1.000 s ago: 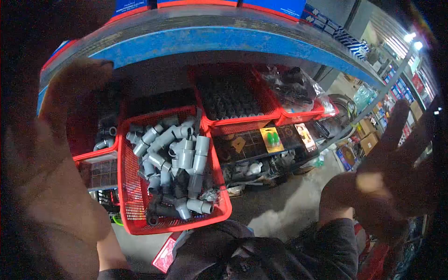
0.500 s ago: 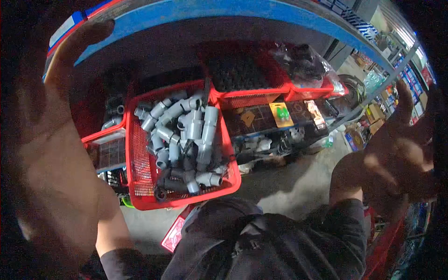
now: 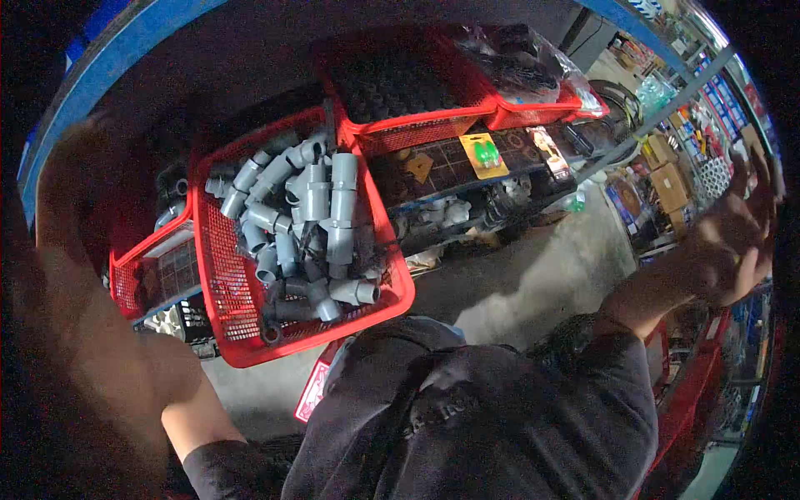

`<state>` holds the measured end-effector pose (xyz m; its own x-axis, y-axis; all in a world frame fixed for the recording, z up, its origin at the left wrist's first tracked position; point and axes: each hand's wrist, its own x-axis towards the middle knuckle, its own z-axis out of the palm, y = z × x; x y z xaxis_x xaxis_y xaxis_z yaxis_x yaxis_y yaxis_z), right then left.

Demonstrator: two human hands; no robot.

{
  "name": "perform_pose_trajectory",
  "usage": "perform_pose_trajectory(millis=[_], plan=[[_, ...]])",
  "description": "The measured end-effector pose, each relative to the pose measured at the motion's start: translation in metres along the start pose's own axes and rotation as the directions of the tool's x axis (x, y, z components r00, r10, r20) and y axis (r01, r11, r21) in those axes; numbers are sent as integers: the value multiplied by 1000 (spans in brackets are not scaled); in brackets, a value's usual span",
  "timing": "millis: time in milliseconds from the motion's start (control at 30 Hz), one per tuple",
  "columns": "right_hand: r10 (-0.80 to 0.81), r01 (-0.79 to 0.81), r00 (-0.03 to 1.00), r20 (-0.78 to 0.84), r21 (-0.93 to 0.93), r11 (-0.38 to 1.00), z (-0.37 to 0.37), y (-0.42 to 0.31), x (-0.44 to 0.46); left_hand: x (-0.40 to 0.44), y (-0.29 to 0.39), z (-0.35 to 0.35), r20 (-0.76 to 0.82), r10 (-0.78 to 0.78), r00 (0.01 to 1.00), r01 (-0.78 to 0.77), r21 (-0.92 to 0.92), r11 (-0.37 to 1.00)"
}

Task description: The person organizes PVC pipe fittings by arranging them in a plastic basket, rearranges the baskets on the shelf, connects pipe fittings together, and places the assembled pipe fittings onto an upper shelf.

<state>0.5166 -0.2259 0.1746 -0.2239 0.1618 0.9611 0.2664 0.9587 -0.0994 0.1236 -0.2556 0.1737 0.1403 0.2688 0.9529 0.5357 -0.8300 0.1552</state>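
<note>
My left hand is raised close to the camera at the left edge, dark and blurred, its thumb stretched up, with nothing seen in it. On the right, my right hand is raised with its fingers apart and holds nothing. Between them a red plastic basket leans out from the shelf, tilted, touched by neither hand. Grey pipe fittings fill much of it, with several darker ones near its lower end.
Behind stand another red basket of dark parts and one with plastic bags. A blue shelf beam arches overhead. A yellow card with green items hangs at the shelf edge. Cardboard boxes stand at right.
The view has tipped downward, so the shelf and baskets sit higher in it. My right hand has turned and moved outward to the right. My left hand stays raised at the left.
</note>
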Motion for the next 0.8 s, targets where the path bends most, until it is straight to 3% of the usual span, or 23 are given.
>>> perform_pose_trajectory(millis=[67,100,167,200,233,333,400,433,500,567,600,667,733,800], plan=[[-42,6,987,-156,-228,974,-13,0,-7,-1,-3,-1,13,-6,1000,6,-5,1000],[-28,15,993,-117,-108,994,-18,4,-13,-4,-3,-1,26,-10,1000,10,-14,1000],[28,-23,999,17,-256,966,-38,15,-28,-8,-3,-3,65,-5,998,7,-32,999],[57,-54,998,-5,-377,925,-37,20,-36,-11,-3,-3,94,-1,996,6,-50,999],[101,-125,991,-85,-358,925,-25,26,-45,-14,-2,-5,131,-1,991,10,-68,998],[368,-328,928,-56,-588,740,-25,49,-76,-27,-2,-9,224,-6,975,34,-119,992],[623,-574,774,-108,-533,621,-32,77,-110,-41,-2,-7,245,-41,969,77,-142,987],[643,-537,764,-43,-595,598,-35,91,-123,-50,-1,-5,240,-77,968,114,-146,983],[733,-579,679,-33,-637,508,-36,118,-157,-70,4,-1,151,-194,969,214,-128,968],[787,-614,617,-28,-643,458,-44,156,-206,-89,9,-3,161,-286,944,312,-170,935],[817,-639,576,-36,-644,422,-44,173,-225,-96,8,-8,245,-262,933,317,-222,922],[789,-497,609,88,-733,465,-40,204,-250,-119,7,-14,314,-298,902,394,-311,865],[755,-390,641,140,-787,478,-28,223,-273,-138,19,-7,163,-480,862,506,-315,803],[787,-285,592,172,-869,404,-14,239,-278,-150,30,1,-18,-656,755,640,-198,742]])
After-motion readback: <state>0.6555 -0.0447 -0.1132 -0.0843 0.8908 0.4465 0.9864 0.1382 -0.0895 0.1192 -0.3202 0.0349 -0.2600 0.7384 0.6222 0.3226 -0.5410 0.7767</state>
